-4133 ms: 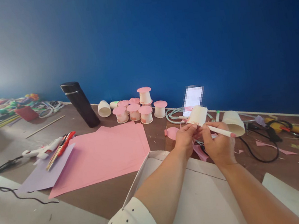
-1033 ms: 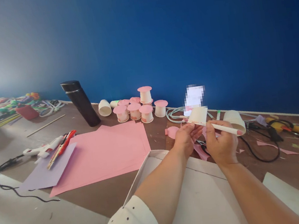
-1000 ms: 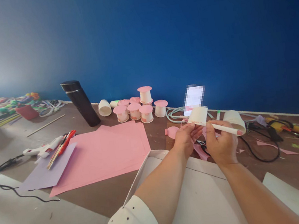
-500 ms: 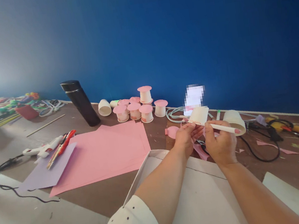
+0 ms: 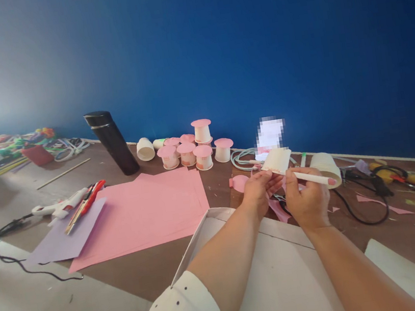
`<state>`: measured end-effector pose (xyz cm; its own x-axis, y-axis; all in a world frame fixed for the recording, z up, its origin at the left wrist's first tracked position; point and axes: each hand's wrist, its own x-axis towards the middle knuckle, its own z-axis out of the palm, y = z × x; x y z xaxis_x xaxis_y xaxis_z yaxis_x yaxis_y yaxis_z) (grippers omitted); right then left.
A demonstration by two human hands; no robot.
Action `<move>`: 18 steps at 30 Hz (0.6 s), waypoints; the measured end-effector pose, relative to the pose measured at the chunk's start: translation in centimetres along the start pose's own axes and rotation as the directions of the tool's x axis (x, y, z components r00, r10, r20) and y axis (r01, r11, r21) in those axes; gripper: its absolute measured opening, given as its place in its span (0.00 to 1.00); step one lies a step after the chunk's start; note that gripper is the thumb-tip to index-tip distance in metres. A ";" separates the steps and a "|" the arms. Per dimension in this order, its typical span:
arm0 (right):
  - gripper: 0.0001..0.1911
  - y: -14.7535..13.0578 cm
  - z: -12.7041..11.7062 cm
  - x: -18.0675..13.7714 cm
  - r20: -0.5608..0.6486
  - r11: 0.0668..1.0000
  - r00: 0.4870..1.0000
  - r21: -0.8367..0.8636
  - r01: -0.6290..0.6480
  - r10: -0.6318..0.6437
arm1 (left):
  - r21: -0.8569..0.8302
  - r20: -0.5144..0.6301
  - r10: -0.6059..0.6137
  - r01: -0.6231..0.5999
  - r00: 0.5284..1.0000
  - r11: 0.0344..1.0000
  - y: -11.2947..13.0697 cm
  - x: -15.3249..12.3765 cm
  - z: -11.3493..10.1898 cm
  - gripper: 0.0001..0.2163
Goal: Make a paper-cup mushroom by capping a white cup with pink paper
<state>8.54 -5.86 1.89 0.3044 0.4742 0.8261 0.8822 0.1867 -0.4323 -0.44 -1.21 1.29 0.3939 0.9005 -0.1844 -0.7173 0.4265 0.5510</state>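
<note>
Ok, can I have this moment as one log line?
left hand: holds white cup | right hand: holds white pen | pink sheets: on table

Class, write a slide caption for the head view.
Left hand holding a white cup, right hand holding a pen, pink paper on the table.

White panel (image 5: 269, 134) blurred into squares, its lower part hidden behind a paper cup (image 5: 277, 160), pen's (image 5: 313, 177) front end hidden by the right hand (image 5: 309, 202), spotted sleeve (image 5: 186, 310) cut off below, far-left clutter (image 5: 8, 152) too blurred to tell
</note>
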 end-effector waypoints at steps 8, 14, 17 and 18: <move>0.10 0.0 0.1 0.0 0.005 1.000 1.000 0.005 0.011 -0.011 | -0.002 0.006 0.003 -0.003 1.000 1.000 0.0 0.0 0.0 0.02; 0.10 -0.1 0.0 0.0 0.011 1.000 1.000 -0.004 0.004 -0.004 | 0.003 0.002 0.006 -0.006 1.000 1.000 -0.1 0.1 -0.1 0.03; 0.11 0.1 0.0 -0.1 0.002 1.000 1.000 -0.023 -0.016 0.016 | 0.006 0.003 0.013 -0.013 1.000 1.000 -0.1 0.1 -0.2 0.03; 0.11 0.1 0.0 -0.1 -0.001 1.000 1.000 -0.023 -0.017 0.017 | 0.007 0.004 0.014 -0.014 1.000 1.000 0.0 0.1 -0.2 0.03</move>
<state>8.60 -5.86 1.76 0.3200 0.4765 0.8189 0.8850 0.1582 -0.4379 -0.47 -1.15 1.13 0.3861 0.9059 -0.1740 -0.7185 0.4136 0.5592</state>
